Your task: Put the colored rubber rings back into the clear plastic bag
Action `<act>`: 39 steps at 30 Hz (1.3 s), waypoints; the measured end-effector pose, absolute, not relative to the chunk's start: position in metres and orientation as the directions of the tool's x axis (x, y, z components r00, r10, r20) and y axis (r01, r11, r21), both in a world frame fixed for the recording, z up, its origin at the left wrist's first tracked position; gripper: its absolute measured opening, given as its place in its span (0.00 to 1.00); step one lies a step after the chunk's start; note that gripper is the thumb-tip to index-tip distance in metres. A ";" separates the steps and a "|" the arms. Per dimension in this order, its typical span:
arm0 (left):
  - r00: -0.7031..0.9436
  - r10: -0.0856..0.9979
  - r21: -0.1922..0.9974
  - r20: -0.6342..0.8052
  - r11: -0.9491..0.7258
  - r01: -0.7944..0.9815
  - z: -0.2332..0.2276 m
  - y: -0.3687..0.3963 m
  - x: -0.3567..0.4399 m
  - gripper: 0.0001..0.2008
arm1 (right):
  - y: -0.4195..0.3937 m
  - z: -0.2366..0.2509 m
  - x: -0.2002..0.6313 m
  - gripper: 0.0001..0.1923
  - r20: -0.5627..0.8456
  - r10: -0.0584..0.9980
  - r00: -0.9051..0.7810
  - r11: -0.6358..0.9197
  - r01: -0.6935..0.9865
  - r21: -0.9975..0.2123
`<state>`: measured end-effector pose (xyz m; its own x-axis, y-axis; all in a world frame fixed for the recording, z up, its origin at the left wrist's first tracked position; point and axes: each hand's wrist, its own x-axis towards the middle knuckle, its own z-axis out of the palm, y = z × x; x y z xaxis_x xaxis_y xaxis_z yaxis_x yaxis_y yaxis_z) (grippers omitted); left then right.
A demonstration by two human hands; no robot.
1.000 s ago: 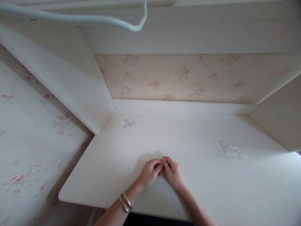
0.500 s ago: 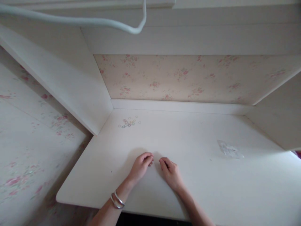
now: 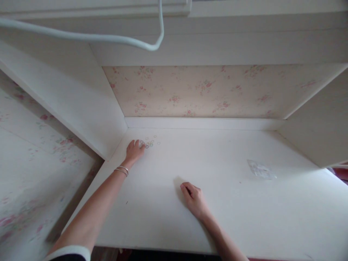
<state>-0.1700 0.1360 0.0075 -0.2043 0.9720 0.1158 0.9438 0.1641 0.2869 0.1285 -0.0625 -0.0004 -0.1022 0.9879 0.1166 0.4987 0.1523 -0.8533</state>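
Note:
A loose cluster of small thin rings, several in number and in muted colours, lies on the white desktop towards its back left. At the cluster's left side is my left hand, its arm stretched out and its fingers apart, with the fingertips at the rings; some rings are covered by it. My right hand rests near the middle front of the desktop, thumb and fingers curled together. Whatever may be in that pinch is too small or hidden to see. Two silver bangles circle my left wrist.
A clear plastic bag lies on the right part of the desktop. Tiny dark bits are on the surface. White side panels and a flowered back wall enclose the desk. A white cable hangs overhead.
My left hand has left its place beside the right hand and moved forward and left to the rings, its fingers opening. My right hand stays closed in nearly the same spot.

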 end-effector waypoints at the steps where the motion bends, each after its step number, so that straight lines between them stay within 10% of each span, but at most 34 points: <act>1: -0.234 0.969 0.266 0.078 0.206 0.942 0.005 0.142 -0.168 0.31 | -0.062 -0.001 0.128 0.18 0.112 0.988 -0.104 0.149 0.503 -0.851; 10: -0.233 0.971 0.209 -0.061 0.240 0.948 -0.006 0.175 -0.139 0.40 | -0.059 -0.003 0.127 0.17 0.084 0.993 -0.086 0.117 0.527 -0.842; 22: 0.149 0.988 0.158 0.051 -0.155 0.975 -0.013 0.175 -0.073 0.27 | -0.056 -0.005 0.127 0.17 0.089 0.995 -0.045 0.099 0.511 -0.854; 32: 0.541 0.824 0.294 0.169 -0.567 0.770 -0.016 0.087 0.013 0.20 | -0.057 -0.003 0.126 0.16 0.126 0.989 -0.072 0.146 0.522 -0.841; 39: 0.496 0.813 0.399 0.305 -0.582 0.708 0.000 0.058 0.028 0.17 | -0.063 -0.004 0.129 0.15 0.122 0.991 -0.052 0.133 0.445 -0.886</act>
